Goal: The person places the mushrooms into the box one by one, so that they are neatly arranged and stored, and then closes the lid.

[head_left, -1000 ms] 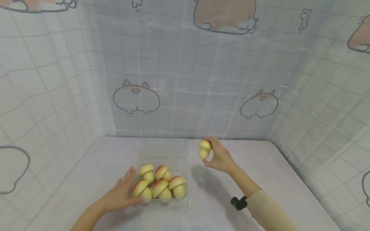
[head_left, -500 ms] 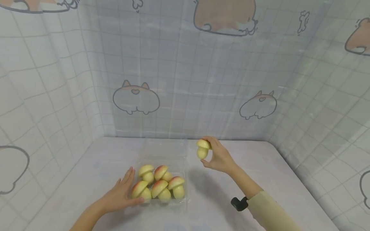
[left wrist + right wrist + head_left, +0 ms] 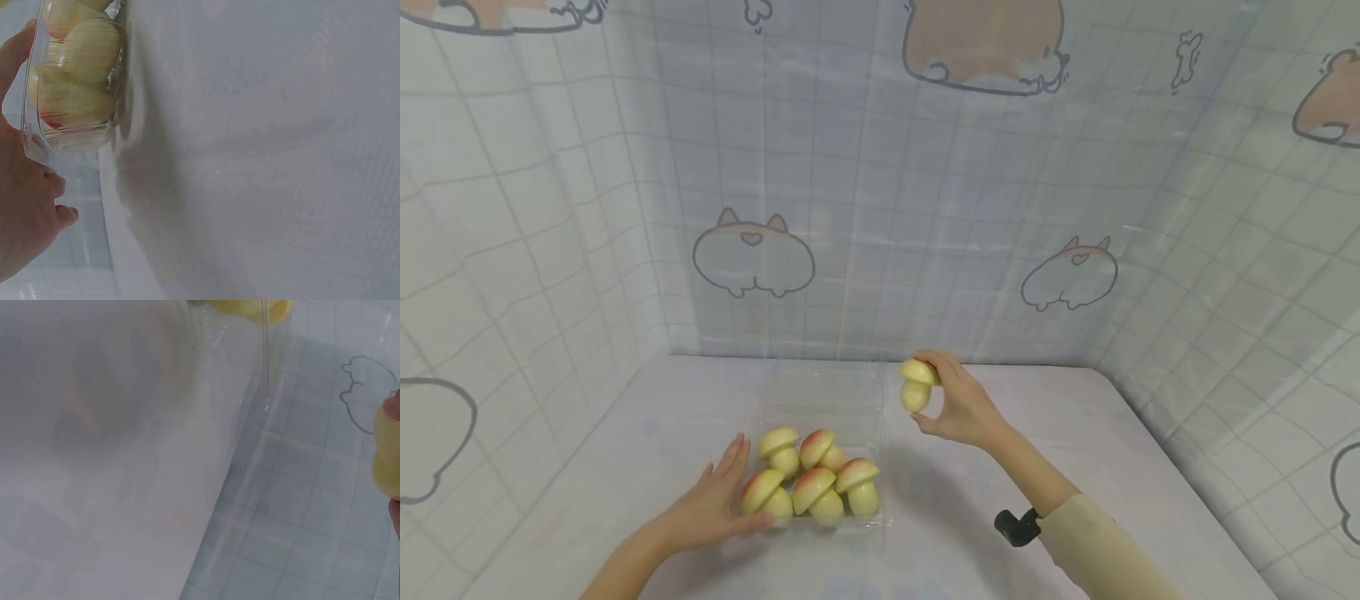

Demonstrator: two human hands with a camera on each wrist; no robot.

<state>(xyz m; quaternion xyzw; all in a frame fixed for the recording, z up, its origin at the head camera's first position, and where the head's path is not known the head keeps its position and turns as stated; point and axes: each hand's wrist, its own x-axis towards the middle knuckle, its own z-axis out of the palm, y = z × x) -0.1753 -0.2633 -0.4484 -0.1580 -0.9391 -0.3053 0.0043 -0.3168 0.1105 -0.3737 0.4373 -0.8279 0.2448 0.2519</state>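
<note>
A pale yellow mushroom-shaped piece (image 3: 916, 386) is held in the air by my right hand (image 3: 966, 407), pinched between the thumb below and the fingers on its cap. In the right wrist view only part of this mushroom-shaped piece (image 3: 387, 456) shows at the right edge. Several similar pieces, some with reddish caps, lie in a clear plastic box (image 3: 75, 140). My left hand (image 3: 715, 507) rests at the box's left side, fingers extended along it and the thumb at the front corner. The left wrist view shows the hand (image 3: 25, 194) close against the box wall.
The box's clear lid (image 3: 827, 390) lies folded back behind it. A white table (image 3: 1037, 433) spreads around, with a grid-patterned curtain (image 3: 880, 208) at the back and both sides. A small black object (image 3: 1017, 528) sits by the right sleeve.
My right hand has moved slightly left with the mushroom-shaped piece, toward the box's lid. The left hand and the box have stayed in place.
</note>
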